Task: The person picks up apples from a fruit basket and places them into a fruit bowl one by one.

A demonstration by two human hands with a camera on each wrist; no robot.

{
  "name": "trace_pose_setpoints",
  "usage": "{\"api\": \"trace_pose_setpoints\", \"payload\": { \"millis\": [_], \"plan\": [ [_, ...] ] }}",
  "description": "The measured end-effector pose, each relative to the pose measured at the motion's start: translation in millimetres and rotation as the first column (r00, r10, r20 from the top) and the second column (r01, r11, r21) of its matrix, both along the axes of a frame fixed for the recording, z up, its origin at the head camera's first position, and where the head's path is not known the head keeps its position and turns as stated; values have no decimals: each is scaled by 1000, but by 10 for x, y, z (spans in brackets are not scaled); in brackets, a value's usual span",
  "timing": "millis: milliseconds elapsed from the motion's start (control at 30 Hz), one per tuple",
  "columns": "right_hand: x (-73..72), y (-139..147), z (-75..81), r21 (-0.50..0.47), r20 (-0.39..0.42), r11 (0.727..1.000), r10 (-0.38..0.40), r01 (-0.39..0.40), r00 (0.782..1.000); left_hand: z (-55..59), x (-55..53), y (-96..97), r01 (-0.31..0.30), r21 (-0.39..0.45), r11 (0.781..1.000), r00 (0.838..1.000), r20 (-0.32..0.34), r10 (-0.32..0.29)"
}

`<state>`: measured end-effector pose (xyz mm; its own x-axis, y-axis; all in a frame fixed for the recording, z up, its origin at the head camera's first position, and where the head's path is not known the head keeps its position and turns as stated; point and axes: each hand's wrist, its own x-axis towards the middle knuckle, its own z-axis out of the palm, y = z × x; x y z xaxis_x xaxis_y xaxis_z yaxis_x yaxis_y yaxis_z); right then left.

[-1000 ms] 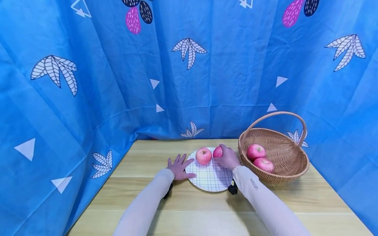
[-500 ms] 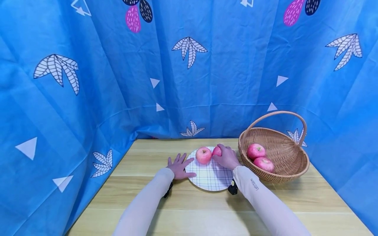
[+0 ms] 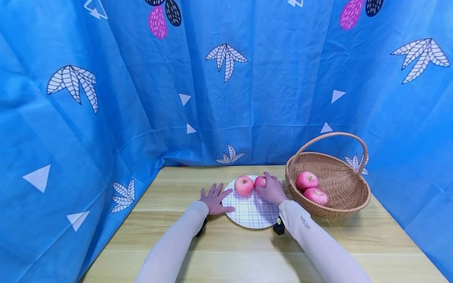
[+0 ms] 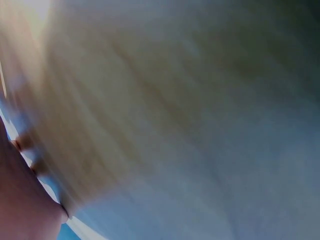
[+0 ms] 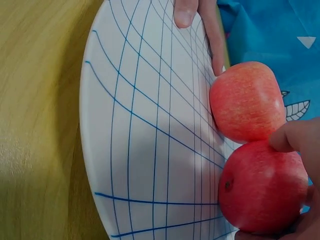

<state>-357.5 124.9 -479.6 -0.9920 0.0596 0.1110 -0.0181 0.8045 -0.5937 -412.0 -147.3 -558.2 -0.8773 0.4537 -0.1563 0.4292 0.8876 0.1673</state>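
Apple [image 3: 260,182] and right hand [image 3: 274,192] met at one o'clock on the plate [image 3: 253,214], the fingers curled round the fruit from its three o'clock side, presumably to guide it without letting it roll. It touched a paler apple [image 3: 244,186], which sat unheld at eleven o'clock; that neighbour probably served as a stop, both fruits being round and the plate looking smooth.

At the plate's nine o'clock lay the left hand [image 3: 215,201], its fingers straight and spread, gripping nothing, with thumb and index finger at the rim. Steadying the plate seemed the likeliest reason (the left wrist view, mostly blur, could not show how firmly it pressed).

Toward the plate's two o'clock stood the basket [image 3: 341,184], its handle [image 3: 332,135] arched above, placed, I judged, for a short reach. An upper apple [image 3: 307,181] lay at its nine o'clock and a lower apple [image 3: 316,197] at eight, close together, likely gathered by the curve of the wall.

Counted: four apples, two on the plate and two in the basket; one plate; one basket; two hands; one table [image 3: 219,255] beneath, and blue curtain [image 3: 226,114] at twelve o'clock.
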Motion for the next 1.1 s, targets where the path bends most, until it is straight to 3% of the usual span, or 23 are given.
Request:
{"api": "trace_pose_setpoints", "payload": {
  "millis": [300, 767, 1100],
  "plan": [
    [-18, -51, -3, 9, -41, 1000, 15, -15, 999, 49, 47, -55, 4, 11, 1000, 1000, -2, -4],
    [-4, -72, -70, -17, -64, 1000, 22, -23, 998, -40, -22, -120, 6, -10, 1000, 1000, -18, -6],
    [-25, 6, -91, -21, -44, 1000, -3, 2, 999, 1, 19, -31, 28, 10, 1000, 999, -18, -28]
  ]
}}
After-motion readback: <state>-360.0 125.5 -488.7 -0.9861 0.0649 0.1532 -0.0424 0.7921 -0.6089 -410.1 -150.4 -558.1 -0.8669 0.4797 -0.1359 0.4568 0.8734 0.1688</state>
